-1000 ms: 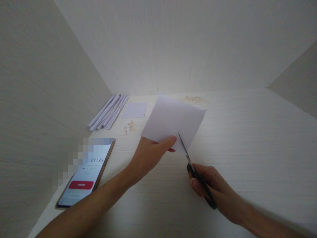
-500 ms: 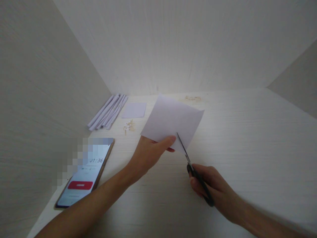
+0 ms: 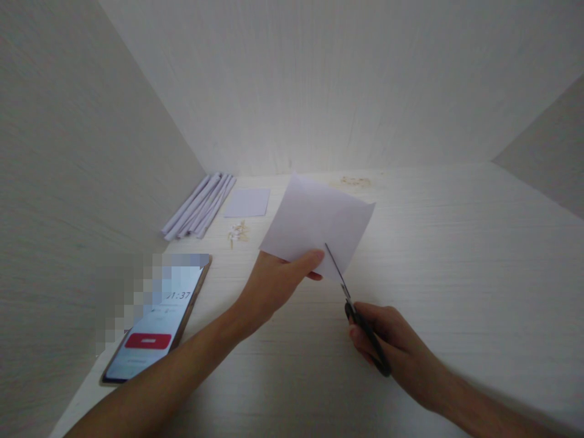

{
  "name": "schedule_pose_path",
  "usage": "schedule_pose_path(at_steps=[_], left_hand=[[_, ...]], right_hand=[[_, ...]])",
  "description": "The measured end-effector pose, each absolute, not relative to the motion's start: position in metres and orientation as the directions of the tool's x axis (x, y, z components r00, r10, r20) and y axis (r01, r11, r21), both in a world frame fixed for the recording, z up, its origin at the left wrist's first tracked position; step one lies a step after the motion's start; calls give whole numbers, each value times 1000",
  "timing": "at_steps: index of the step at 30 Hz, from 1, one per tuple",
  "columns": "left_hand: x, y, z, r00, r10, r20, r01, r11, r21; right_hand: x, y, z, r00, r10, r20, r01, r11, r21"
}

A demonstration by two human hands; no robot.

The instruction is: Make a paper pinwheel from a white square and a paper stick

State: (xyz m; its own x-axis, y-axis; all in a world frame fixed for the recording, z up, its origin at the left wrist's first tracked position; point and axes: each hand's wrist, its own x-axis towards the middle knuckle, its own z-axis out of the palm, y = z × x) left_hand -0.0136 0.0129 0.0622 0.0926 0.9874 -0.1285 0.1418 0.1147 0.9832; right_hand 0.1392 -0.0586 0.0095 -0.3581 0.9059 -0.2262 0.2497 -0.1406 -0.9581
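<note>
My left hand (image 3: 287, 274) pinches a white sheet of paper (image 3: 314, 216) by its near edge, thumb on top and fingers underneath. The sheet is tilted, with one corner pointing away and another to the right. In my right hand (image 3: 387, 337) is a pair of black-handled scissors (image 3: 336, 263). One blade lies over the paper's upper side, just right of my left thumb, and the other blade is mostly hidden below the sheet.
On the left lies a phone (image 3: 150, 328) showing a running timer. Behind it are several rolled paper tubes (image 3: 201, 207), a flat paper square (image 3: 247, 202) and a small pile of pale bits (image 3: 238, 233). More small bits (image 3: 356, 181) lie near the back wall (image 3: 319, 91).
The scissor handles have shifted very slightly, and the phone's timer has gone from 01:36 to 01:37. Both hands and the paper are nearly still.
</note>
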Motion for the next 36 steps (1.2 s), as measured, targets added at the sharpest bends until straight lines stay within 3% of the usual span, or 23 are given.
schedule_pose_path(at_steps=[8,36], left_hand=[[-13,10,63,84,982,-170,235,146,961],[-11,7,65,132,964,-229,226,196,954]], right_hand=[[139,-59,12,-361,910,-202,236,-121,-964],[139,-57,15,-359,906,-224,209,-156,-965]])
